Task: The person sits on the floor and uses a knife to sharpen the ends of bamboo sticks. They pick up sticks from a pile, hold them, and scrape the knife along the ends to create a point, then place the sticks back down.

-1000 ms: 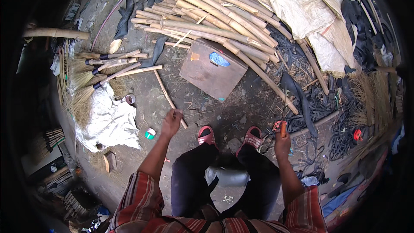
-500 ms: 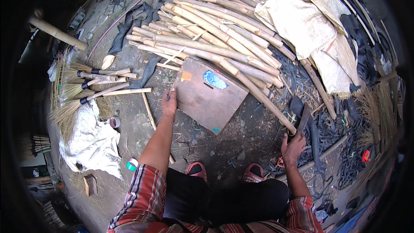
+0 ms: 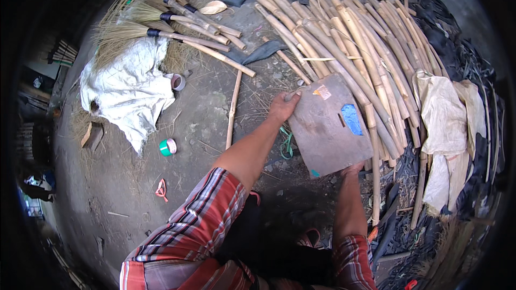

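A flat brown wooden board (image 3: 328,123) with a small dark slot, a blue patch and an orange-and-white patch is held tilted between my hands. My left hand (image 3: 283,108) grips its left edge, thumb on the top face. At the lower right corner, my right hand (image 3: 353,168) grips the edge, its fingers mostly hidden under the board. Just beyond the board lies a large pile of bamboo poles (image 3: 344,37); one long pole (image 3: 375,182) runs down past the right of the board.
Several grass brooms (image 3: 183,27) with bamboo handles lie at the upper left, next to a white sack (image 3: 126,86). Two tape rolls (image 3: 167,147) (image 3: 178,82) rest on the ground. A beige sack (image 3: 446,123) and dark rubber strips (image 3: 387,220) are at the right.
My view has swung left. My right hand has left the long pole and the dark blade beside it and now holds the board's lower right corner. The board has turned and moved nearer the poles.
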Available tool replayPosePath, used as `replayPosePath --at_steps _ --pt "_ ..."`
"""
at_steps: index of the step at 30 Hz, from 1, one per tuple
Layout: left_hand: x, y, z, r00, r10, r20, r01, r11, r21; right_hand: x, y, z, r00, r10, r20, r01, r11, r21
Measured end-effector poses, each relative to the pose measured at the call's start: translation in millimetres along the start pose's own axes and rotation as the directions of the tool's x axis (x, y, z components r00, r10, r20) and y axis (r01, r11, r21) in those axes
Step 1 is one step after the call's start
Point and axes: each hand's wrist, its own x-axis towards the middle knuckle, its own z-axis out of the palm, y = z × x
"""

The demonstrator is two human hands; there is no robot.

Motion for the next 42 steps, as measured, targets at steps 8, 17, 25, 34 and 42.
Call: replayPosePath --at_steps 8,17,25,34,42 --pt "-24.8 -13.6 -51.6 0.986 -0.055 -0.157 0.101 0.947 0.305 -72.8 38.1 49.1 0.997 0.021 0.07 -0.018 0.999 -0.046" --pt "-1.1 -60.0 -205.1 0.909 -0.076 -0.409 0.339 0.705 0.623 -121.3 160.2 118.2 0.904 0.386 -0.183 -0.42 0.881 -0.217" --pt "5.6 -31.7 -217.6 0.821 0.049 -0.569 0.253 0.862 0.44 -96.0 127.5 148.6 0.969 0.248 -0.008 0.031 -0.154 -0.988" --pt "-9.4 -22.6 -189.6 0.853 -0.013 -0.522 0.346 0.764 0.545 -65.2 -46.9 25.7 0.964 -0.086 0.252 0.154 -0.59 -0.792" --pt "-42.0 11.9 -133.5 0.874 0.261 -0.41 -0.026 0.867 0.497 -97.2 -8.7 -55.6 0.986 0.137 0.094 0.154 -0.541 -0.827"
